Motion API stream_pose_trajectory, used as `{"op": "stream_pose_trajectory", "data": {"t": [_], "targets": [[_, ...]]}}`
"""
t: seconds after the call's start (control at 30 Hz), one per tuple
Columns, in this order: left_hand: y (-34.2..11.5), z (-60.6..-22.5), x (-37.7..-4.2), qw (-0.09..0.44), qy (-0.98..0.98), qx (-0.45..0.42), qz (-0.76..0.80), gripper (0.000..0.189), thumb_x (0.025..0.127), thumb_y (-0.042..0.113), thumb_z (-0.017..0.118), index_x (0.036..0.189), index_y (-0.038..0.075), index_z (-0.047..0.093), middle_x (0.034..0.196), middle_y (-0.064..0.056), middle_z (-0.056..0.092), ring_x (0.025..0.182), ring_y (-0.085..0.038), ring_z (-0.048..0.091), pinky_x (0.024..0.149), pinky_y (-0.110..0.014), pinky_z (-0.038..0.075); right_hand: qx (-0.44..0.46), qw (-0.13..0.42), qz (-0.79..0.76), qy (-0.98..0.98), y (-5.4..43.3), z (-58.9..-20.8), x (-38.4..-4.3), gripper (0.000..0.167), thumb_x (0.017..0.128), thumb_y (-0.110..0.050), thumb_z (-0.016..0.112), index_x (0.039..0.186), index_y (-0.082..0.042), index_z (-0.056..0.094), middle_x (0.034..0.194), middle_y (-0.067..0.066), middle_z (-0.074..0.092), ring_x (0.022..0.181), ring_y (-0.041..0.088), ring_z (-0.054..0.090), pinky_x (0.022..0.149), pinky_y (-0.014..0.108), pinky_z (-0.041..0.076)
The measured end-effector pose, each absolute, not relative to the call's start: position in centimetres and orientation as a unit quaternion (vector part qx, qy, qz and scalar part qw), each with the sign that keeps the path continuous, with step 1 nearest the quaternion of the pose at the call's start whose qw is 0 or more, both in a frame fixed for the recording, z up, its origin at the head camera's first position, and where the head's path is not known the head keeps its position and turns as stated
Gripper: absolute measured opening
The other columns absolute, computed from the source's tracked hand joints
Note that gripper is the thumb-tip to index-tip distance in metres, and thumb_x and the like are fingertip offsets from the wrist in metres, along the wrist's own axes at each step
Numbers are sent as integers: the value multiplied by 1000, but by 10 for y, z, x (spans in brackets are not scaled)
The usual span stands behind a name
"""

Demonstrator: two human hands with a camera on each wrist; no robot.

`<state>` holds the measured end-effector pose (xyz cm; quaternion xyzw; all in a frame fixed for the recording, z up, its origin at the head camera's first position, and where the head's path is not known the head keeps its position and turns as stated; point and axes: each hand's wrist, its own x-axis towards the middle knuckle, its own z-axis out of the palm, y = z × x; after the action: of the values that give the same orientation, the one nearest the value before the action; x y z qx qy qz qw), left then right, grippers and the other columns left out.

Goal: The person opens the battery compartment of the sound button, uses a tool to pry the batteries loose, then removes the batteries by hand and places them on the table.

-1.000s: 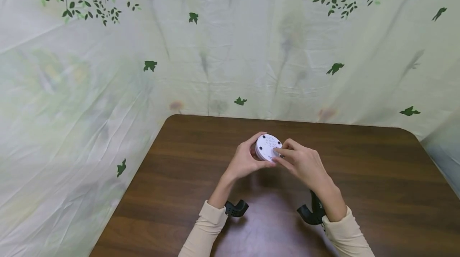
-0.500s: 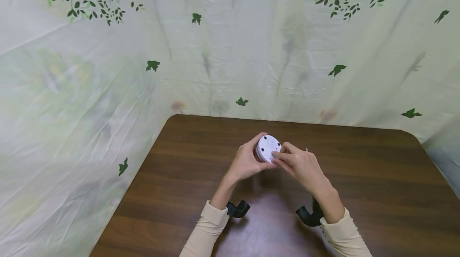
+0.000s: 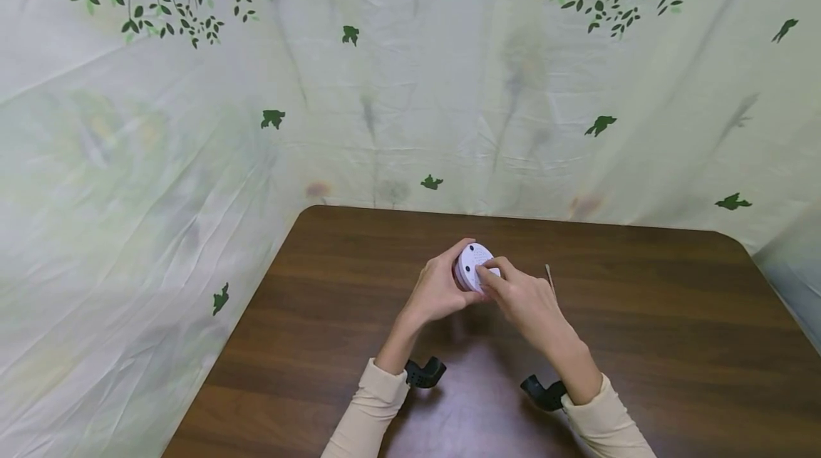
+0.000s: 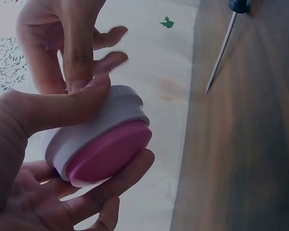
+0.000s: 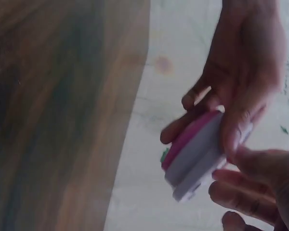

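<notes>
A round push-button device [image 3: 474, 258] has a white body, a pink front and a back face with small holes and black dots. My left hand [image 3: 439, 285] holds it by the rim, raised above the table with the back towards the head camera. In the left wrist view the pink button [image 4: 111, 153] faces the fingers and the thumb lies over the white casing. My right hand [image 3: 529, 305] pinches the device's near right edge, its index finger bent onto the back face. Its thumb sits right beside the left thumb in the right wrist view; the fingertips partly hide the back.
A screwdriver [image 4: 223, 50] with a dark handle lies on the brown wooden table [image 3: 641, 315]; in the head view its thin shaft shows just behind my right hand. A pale cloth backdrop [image 3: 474, 87] with leaf prints hangs behind and left of the table.
My right hand has shifted left and slightly down, its index finger moving further across the back face. The screwdriver shaft has come into view behind it. The left hand keeps its hold, nearly still.
</notes>
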<state>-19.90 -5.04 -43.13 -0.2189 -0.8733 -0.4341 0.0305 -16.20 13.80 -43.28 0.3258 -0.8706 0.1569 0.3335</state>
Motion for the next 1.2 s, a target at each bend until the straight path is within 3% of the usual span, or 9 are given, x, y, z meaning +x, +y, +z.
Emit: {"op": "stream_pose_trajectory", "data": {"t": [0.17, 0.47, 0.77, 1.2], "targets": [[-54, -438, -202, 15, -874, -212, -437, 84, 71, 19, 94, 145, 10, 55, 126, -13, 71, 107, -27, 68, 90, -39, 56, 300, 325, 122, -888, 126, -442, -158, 41, 77, 7, 81, 113, -8, 70, 108, 6, 67, 55, 18, 55, 41, 23, 30], [-52, -458, -211, -43, -857, -227, -461, 88, 72, 13, 93, 148, 4, 49, 132, -17, 67, 112, -29, 65, 96, -40, 53, 253, 288, 107, -917, 121, -457, -156, 33, 81, 3, 81, 112, -6, 73, 106, 9, 69, 51, 19, 53, 39, 25, 29], [-51, -470, -214, -57, -870, -242, -425, 86, 72, 18, 94, 145, 5, 52, 136, -18, 61, 119, -29, 60, 101, -41, 49, 258, 270, 82, -924, 124, -467, -158, 25, 83, 2, 78, 107, -5, 71, 100, 10, 67, 50, 21, 55, 38, 29, 32], [-53, -482, -217, -76, -877, -247, -406, 79, 70, 22, 96, 138, 12, 60, 125, -9, 70, 108, -23, 64, 92, -34, 50, 273, 241, 61, -929, 126, -473, -158, 20, 85, 3, 75, 101, -7, 68, 95, 8, 64, 46, 19, 50, 38, 29, 31]]}}
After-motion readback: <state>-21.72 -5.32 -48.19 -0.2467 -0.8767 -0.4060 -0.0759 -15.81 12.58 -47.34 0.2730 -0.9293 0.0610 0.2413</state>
